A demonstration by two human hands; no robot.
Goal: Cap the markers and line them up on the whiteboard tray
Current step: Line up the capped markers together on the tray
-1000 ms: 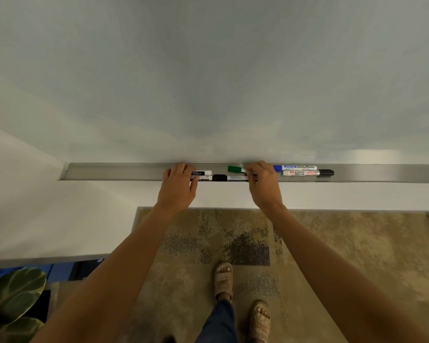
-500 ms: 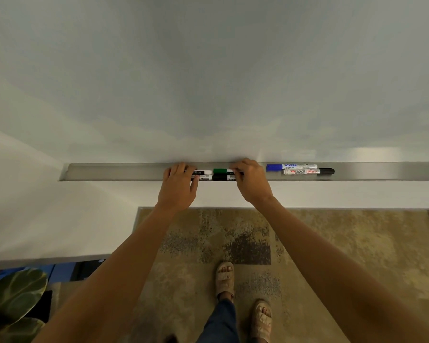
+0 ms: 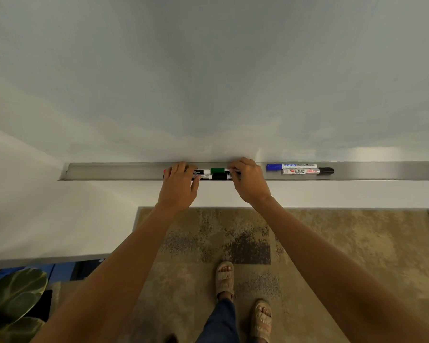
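Observation:
A long metal whiteboard tray [image 3: 114, 172] runs under the whiteboard. My left hand [image 3: 178, 188] lies over the left ends of a white marker with a black label [image 3: 201, 172] and a second one below it; a red tip [image 3: 164, 171] pokes out to its left. My right hand [image 3: 249, 183] pinches the right end of the green-capped marker [image 3: 217, 170], which lies at the back of the tray above a black-capped marker [image 3: 219, 176]. Further right, apart from both hands, lie a blue-capped marker [image 3: 291, 166] and a white marker with a black cap [image 3: 307, 171].
The whiteboard [image 3: 208, 82] fills the upper view. Below the tray is a patterned brown carpet [image 3: 332, 243] with my sandalled feet [image 3: 224, 278]. A leafy plant [image 3: 13, 300] stands at the bottom left. The tray's left end [image 3: 67, 172] and far right stretch hold nothing.
My right hand has slid left along the tray with the green-capped marker, bringing it beside the markers under my left hand. The left hand and the two right-hand markers have stayed put.

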